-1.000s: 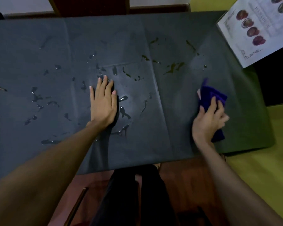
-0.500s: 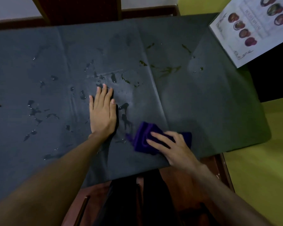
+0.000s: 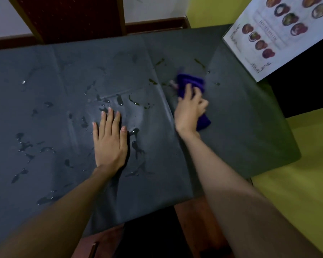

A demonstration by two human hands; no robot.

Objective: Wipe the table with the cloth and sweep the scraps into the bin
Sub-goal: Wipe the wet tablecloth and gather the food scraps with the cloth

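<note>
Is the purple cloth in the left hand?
No, the right hand grips the purple cloth; the left hand lies flat on the table.

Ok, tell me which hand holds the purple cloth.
The right hand: it grips the purple cloth on the grey table cover. The left hand lies flat, holding nothing.

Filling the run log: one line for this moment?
right hand: wiping with purple cloth | left hand: flat on table | spills: remain left
</note>
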